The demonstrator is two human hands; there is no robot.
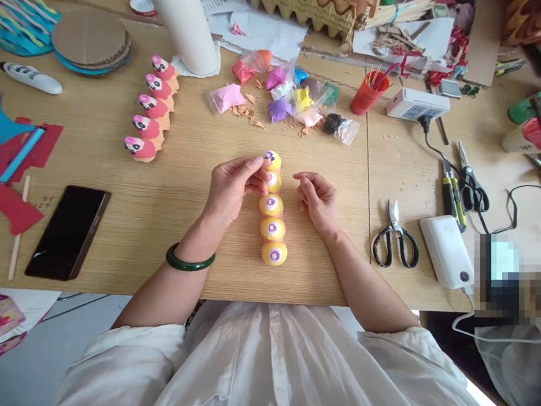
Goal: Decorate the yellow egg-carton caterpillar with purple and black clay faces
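A wooden tabletop [127, 248] fills the view, with lots of craft things spread over it. The left grip [234, 189] sits at the far end of a row of round yellow-and-orange balls [271, 223], and its fingers pinch together on the top ball [271, 160]. That top ball has a small dark-and-purple spot like an eye (the fingers hide part of it). The other balls in the row have purple-and-white rings. The row lies straight on the tabletop, right between the two grips, and it points away from the person.

The right grip [316, 200] is just beside the row, with its fingers curled in. It holds nothing and does not touch the balls. A green bangle [190, 257] circles the left arm.

Farther away than the left grip, five pink birds [150, 113] stand in a line. Past the top ball lie bags of soft colored clay [279, 93]. Left of the left grip is a black phone [67, 232]. To the right of the right grip are black-handled scissors [395, 239] and a white power bank [447, 252]. A white power strip [417, 103] sits farther off, past the right grip.
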